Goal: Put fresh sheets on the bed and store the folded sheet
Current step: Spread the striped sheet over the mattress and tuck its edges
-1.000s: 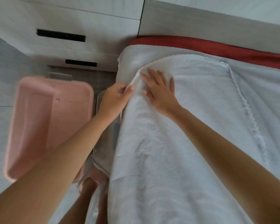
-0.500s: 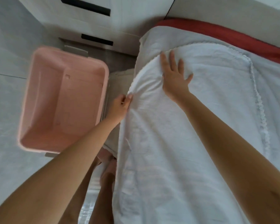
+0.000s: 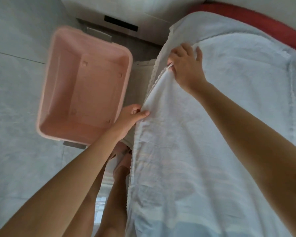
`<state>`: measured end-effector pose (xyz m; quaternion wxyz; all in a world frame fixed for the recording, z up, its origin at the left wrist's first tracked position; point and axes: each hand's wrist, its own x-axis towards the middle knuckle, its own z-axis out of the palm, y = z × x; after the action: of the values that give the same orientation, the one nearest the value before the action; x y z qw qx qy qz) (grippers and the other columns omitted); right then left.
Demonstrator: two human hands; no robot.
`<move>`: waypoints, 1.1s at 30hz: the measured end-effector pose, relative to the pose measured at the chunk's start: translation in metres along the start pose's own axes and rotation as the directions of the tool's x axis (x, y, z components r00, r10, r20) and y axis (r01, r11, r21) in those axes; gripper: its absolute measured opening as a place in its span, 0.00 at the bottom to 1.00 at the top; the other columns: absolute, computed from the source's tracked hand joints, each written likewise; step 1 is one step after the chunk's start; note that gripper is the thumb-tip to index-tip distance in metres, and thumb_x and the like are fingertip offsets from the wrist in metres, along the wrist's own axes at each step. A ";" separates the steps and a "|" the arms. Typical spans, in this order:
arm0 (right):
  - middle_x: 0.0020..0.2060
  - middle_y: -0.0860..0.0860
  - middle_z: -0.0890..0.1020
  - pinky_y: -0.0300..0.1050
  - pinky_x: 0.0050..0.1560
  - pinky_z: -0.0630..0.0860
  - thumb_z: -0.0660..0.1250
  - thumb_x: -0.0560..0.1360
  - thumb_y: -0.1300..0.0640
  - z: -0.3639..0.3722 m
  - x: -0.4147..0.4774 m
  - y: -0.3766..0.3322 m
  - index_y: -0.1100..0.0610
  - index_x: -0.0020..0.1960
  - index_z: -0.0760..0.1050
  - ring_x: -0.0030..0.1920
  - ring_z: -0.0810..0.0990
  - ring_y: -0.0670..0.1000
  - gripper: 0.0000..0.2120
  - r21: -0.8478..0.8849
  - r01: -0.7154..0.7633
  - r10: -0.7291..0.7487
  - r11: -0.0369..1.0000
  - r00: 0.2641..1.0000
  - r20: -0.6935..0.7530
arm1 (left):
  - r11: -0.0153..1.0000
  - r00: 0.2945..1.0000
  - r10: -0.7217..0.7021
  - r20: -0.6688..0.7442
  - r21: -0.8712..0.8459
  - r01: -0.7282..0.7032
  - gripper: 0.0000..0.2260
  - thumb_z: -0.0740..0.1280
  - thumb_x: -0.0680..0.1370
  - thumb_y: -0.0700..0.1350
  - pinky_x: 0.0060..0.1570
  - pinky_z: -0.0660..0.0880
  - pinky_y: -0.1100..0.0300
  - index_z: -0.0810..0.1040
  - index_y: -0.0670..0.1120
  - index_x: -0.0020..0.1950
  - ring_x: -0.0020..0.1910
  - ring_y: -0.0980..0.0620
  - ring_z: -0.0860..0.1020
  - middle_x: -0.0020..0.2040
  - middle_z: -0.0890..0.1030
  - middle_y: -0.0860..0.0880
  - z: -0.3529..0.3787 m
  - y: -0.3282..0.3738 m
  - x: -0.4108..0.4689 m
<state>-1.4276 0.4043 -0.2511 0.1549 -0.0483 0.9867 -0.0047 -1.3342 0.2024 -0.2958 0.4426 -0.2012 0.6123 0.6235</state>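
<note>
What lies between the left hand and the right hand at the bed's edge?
Head view: only a bunched ridge of the white sheet spans from the left hand to the right hand; both grip it.

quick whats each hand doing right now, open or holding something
Left hand: pinches the edge of the white sheet.
Right hand: grips a fold of the white sheet near the corner.
</note>
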 end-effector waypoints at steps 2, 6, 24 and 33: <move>0.65 0.54 0.72 0.63 0.72 0.51 0.61 0.79 0.56 -0.003 0.005 -0.003 0.55 0.60 0.73 0.72 0.60 0.58 0.10 -0.019 -0.002 0.002 1.000 1.000 0.019 | 0.995 0.999 0.011 0.048 0.102 -0.016 0.06 0.72 0.73 0.45 0.57 0.74 0.52 0.80 0.47 0.49 0.51 0.48 0.80 0.49 0.82 0.47 -0.006 0.001 -0.005; 0.65 0.55 0.71 0.61 0.72 0.49 0.59 0.79 0.57 0.003 0.004 -0.008 0.55 0.61 0.72 0.73 0.59 0.58 0.11 -0.036 -0.051 0.052 0.998 0.998 0.018 | 0.978 0.986 -0.068 0.150 0.207 0.036 0.31 0.77 0.62 0.59 0.55 0.72 0.52 0.79 0.37 0.54 0.50 0.44 0.79 0.52 0.82 0.41 -0.015 -0.020 -0.015; 0.69 0.54 0.71 0.57 0.72 0.55 0.53 0.81 0.51 0.104 -0.253 -0.096 0.54 0.69 0.71 0.70 0.63 0.57 0.19 0.021 0.038 -0.036 0.999 0.997 -0.074 | 0.962 0.979 -0.204 0.019 0.191 0.197 0.20 0.61 0.80 0.53 0.62 0.69 0.58 0.68 0.44 0.68 0.63 0.49 0.70 0.60 0.73 0.47 0.010 -0.112 -0.082; 0.71 0.56 0.67 0.55 0.72 0.54 0.64 0.69 0.65 0.128 -0.431 -0.175 0.53 0.71 0.67 0.71 0.61 0.58 0.30 0.070 -0.063 0.072 0.996 0.990 -0.119 | 0.946 0.947 -0.234 0.222 0.276 0.170 0.15 0.71 0.74 0.51 0.53 0.71 0.71 0.75 0.50 0.58 0.52 0.66 0.77 0.48 0.82 0.61 0.003 -0.239 -0.185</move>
<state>-0.9631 0.2724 -0.2373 0.0964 -0.0093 0.9947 -0.0350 -1.0452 0.1147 -0.2887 0.6007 -0.1245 0.6016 0.5117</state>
